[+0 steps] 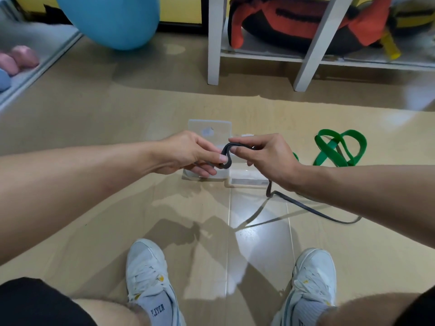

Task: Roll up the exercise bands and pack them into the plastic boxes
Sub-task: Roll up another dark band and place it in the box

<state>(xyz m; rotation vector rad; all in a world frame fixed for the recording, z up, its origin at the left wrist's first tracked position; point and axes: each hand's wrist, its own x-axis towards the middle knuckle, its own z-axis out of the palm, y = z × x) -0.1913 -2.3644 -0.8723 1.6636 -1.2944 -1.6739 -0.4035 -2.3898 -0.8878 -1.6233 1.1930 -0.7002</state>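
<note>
Both hands hold a dark grey exercise band (226, 153) above the floor. My left hand (188, 152) pinches its folded end between thumb and fingers. My right hand (263, 156) grips the band just to the right, and the rest of it trails down from under that hand in a long loop across the floor (313, 211). Directly below the hands stand clear plastic boxes (209, 128), one with its lid up, partly hidden by the hands. A green exercise band (339, 148) lies in loose loops on the floor to the right of the boxes.
A white shelf frame (215, 41) stands at the back, holding an orange and black bag (306, 20). A blue exercise ball (110, 20) rests at the back left. Pink weights (18, 60) lie on a grey ledge at left. My two white shoes (148, 274) are planted near the bottom.
</note>
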